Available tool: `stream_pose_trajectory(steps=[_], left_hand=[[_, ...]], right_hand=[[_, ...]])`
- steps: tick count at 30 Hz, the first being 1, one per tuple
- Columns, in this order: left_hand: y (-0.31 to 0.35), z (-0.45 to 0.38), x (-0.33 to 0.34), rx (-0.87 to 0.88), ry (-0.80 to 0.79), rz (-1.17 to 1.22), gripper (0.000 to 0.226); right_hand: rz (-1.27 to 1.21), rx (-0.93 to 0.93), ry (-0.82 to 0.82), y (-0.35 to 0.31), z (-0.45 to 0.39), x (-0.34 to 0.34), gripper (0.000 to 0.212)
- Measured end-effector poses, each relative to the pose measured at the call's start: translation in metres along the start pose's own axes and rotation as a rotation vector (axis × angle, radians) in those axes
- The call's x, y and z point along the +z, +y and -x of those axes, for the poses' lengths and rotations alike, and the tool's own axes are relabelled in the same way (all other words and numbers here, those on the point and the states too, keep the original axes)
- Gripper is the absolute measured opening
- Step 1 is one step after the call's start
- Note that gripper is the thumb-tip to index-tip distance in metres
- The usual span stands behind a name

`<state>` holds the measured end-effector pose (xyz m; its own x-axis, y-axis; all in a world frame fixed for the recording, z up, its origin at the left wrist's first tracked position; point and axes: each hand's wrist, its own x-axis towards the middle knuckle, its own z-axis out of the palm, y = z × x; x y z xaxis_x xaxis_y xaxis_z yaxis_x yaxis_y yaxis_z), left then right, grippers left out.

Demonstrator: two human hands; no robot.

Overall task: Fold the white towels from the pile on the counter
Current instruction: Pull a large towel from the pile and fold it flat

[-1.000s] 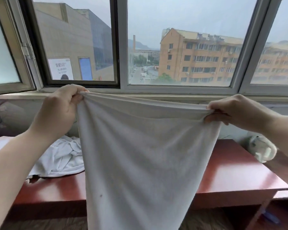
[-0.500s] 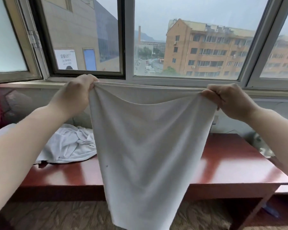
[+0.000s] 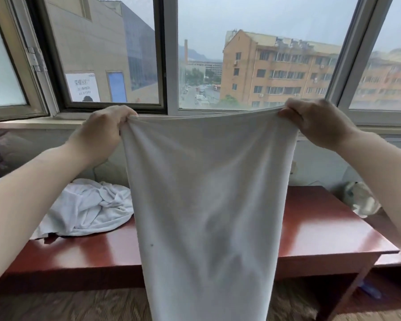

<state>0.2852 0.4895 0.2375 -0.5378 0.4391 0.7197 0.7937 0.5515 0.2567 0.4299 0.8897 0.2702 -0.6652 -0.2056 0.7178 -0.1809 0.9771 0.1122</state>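
Head view: left hand pinches top left corner of white towel, fingers curled round bunched cloth. Right hand pinches top right corner likewise. Towel hangs between hands, top edge sagging slightly, lower end out of frame. Judged soft, limp, light, not slippery; corners best hold for next fold. Below left hand: crumpled towel pile on red-brown counter. Beyond hands: window.
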Motion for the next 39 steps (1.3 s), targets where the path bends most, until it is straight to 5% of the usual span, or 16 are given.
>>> stream_pose_trajectory(steps=[8, 16, 24, 34, 39], left_hand=[[0.01, -0.023, 0.005, -0.184, 0.12, -0.063, 0.032], [0.007, -0.047, 0.036, -0.504, 0.016, 0.441, 0.036], [0.007, -0.091, 0.124, -0.622, 0.178, 0.797, 0.041], [-0.06, -0.139, 0.31, -0.854, 0.274, 0.875, 0.031], [-0.098, -0.14, 0.378, -0.904, 0.19, 0.801, 0.03]], right_hand=[[-0.005, 0.274, 0.07, -0.012, -0.008, 0.002, 0.035], [-0.486, 0.769, 0.152, -0.023, -0.029, 0.031, 0.028], [-0.655, 0.87, 0.279, 0.038, -0.046, 0.109, 0.027], [-0.706, 0.994, 0.059, 0.169, -0.045, 0.289, 0.028], [-0.755, 1.078, -0.081, 0.202, -0.036, 0.371, 0.034]])
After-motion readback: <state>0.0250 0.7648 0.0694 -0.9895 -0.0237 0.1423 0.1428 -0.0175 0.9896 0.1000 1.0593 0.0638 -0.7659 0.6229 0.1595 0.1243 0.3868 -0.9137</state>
